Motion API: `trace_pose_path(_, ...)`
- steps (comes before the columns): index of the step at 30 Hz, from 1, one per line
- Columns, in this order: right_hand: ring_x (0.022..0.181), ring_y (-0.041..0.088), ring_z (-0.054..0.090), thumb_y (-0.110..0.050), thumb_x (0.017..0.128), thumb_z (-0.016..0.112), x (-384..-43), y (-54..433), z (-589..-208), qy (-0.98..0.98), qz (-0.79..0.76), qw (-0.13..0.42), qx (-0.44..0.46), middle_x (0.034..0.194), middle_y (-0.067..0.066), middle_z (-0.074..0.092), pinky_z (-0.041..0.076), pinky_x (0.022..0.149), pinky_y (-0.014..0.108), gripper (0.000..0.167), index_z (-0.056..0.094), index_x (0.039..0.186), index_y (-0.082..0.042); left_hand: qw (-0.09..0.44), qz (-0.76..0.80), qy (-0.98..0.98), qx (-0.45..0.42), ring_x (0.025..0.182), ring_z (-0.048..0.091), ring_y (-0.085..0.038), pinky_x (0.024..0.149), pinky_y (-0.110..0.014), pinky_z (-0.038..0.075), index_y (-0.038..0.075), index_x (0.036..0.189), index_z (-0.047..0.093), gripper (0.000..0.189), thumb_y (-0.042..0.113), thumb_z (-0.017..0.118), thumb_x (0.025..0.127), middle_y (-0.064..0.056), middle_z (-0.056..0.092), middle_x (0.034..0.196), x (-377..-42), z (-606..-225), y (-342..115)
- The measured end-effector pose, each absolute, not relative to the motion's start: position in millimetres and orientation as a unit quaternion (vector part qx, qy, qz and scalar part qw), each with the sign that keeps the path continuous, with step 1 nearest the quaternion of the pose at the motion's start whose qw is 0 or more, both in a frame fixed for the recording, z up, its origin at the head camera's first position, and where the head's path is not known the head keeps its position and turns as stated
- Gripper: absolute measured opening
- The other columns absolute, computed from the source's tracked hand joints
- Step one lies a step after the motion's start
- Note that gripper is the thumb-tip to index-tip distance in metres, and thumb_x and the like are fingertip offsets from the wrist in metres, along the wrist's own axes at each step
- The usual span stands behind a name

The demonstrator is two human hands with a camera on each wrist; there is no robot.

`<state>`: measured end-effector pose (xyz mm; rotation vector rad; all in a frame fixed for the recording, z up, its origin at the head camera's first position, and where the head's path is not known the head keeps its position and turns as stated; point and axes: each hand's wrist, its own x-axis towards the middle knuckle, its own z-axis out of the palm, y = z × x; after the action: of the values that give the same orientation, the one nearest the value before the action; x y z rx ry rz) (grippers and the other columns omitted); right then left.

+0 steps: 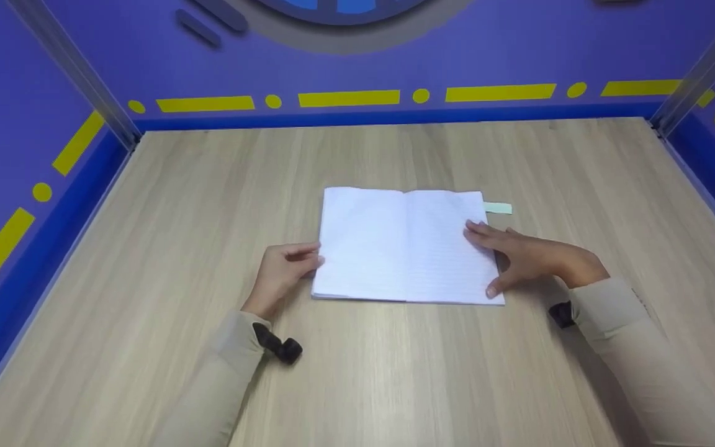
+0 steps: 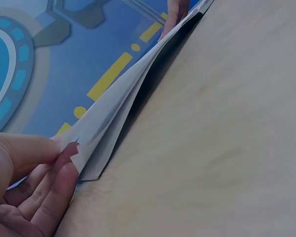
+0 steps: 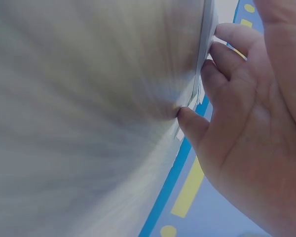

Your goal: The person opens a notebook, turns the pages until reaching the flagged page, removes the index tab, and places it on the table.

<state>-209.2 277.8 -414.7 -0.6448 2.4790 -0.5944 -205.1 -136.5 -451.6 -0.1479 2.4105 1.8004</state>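
Note:
An open notebook (image 1: 364, 248) with white lined pages lies flat near the middle of the table. At its left edge the left hand (image 1: 280, 273) pinches the outer edge of the pages between thumb and fingers. In the left wrist view, those pages (image 2: 96, 133) stand slightly raised, with a gap between layers beneath. The right hand (image 1: 522, 257) rests spread on the right page's outer edge, fingertips and thumb touching it. A pale green tab (image 1: 498, 208) sticks out from the notebook's right side, above the right hand.
The wood-grain table (image 1: 357, 372) runs back to a blue-purple wall (image 1: 357, 68) with yellow marks. Side walls stand at left and right. A black wrist camera (image 1: 280, 344) sits at the left cuff, another black device (image 1: 561, 315) at the right cuff.

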Motion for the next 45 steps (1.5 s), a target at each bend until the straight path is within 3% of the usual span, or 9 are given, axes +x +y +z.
trace_pose_path(13,0.149,0.035,-0.001,-0.046,0.068,0.083,-206.9,277.1,-413.3,0.91,-0.219,0.256,-0.242,0.162,0.014,-0.002,0.002,0.116,0.061,0.119,0.009,0.154,-0.007,0.07,0.571,0.817,-0.032,0.096,0.065,-0.017,0.079,-0.024,0.056,0.006,0.115,0.07,0.031,0.009,0.072,0.084,-0.012,0.071,0.108,-205.2,-452.9,-137.5)
trace_pose_path(45,0.149,0.036,-0.002,-0.045,0.067,0.083,-209.8,278.3,-415.5,0.908,-0.223,0.261,-0.241,0.162,0.015,-0.002,0.001,0.116,0.061,0.12,0.009,0.154,-0.006,0.083,0.565,0.82,-0.042,0.09,0.067,-0.015,0.077,-0.025,0.057,0.006,0.113,0.071,0.03,0.009,0.073,0.083,-0.012,0.071,0.104,-204.9,-451.6,-139.3)
